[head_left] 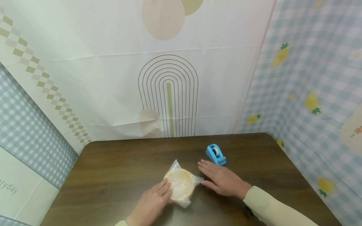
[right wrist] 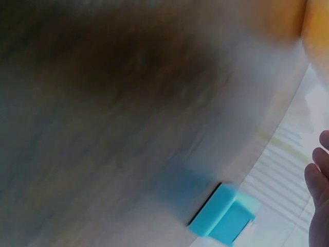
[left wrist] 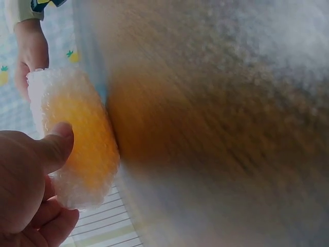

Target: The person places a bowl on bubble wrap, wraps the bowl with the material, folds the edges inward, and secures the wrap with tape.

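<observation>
A round yellow object in bubble wrap point(head_left: 181, 183) sits on the table, its wrap sticking out in loose corners. My left hand point(head_left: 154, 201) holds it at the left edge with fingers over the top. In the left wrist view, the thumb point(left wrist: 59, 146) presses on the yellow side of the wrapped object point(left wrist: 90, 139). My right hand point(head_left: 222, 177) is to the right with its fingers extended, the thumb tip right at a wrap corner. Just beyond that hand stands a blue tape dispenser point(head_left: 216, 154) with a roll of tape; it also shows in the right wrist view point(right wrist: 223, 213).
The dark wooden table point(head_left: 118, 166) reaches back to a patterned white cloth point(head_left: 113, 94). Checked cloth with pineapples point(head_left: 311, 78) hangs along the right side. A small black item point(head_left: 249, 210) shows under the right sleeve.
</observation>
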{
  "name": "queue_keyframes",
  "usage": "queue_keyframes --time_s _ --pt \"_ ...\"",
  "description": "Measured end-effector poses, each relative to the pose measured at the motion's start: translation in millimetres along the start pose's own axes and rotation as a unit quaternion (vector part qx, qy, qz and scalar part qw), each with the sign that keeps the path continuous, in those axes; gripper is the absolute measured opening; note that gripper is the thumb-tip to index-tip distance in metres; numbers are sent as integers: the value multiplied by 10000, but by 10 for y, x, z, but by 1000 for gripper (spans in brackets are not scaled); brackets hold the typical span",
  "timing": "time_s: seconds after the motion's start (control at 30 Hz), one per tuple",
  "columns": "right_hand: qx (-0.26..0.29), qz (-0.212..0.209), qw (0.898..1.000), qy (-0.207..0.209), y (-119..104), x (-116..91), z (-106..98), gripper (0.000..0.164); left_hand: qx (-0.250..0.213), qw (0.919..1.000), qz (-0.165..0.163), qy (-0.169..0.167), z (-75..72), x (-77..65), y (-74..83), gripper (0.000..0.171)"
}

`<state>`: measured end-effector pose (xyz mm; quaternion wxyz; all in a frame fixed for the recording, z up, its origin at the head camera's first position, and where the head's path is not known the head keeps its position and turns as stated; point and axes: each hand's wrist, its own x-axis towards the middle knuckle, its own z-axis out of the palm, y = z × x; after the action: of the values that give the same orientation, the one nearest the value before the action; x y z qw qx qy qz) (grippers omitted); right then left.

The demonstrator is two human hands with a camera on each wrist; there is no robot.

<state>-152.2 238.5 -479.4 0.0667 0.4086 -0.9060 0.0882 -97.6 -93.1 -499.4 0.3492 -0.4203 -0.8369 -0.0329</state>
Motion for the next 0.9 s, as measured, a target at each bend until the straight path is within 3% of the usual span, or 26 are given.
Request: queue_keyframes --time_s 0.23,0.63,0.7,0.83,0.9 --pt "-166 424 9990 -30 199 -36 -11 61 58 10000 -43 -57 -3 2 14 33" --pt "-199 1078 9924 561 546 -83 -43 53 48 9998 -118 -136 -27 11 20 35" --pt "-257 1229 9905 567 598 -82 -39 49 52 9998 -121 -145 -29 13 20 35" --pt "-246 1580 9854 586 674 -39 -57 22 83 9998 -119 -145 -28 17 23 35" --pt "-149 1821 9818 520 693 -11 -72 20 85 9998 -135 -145 -30 20 30 34"
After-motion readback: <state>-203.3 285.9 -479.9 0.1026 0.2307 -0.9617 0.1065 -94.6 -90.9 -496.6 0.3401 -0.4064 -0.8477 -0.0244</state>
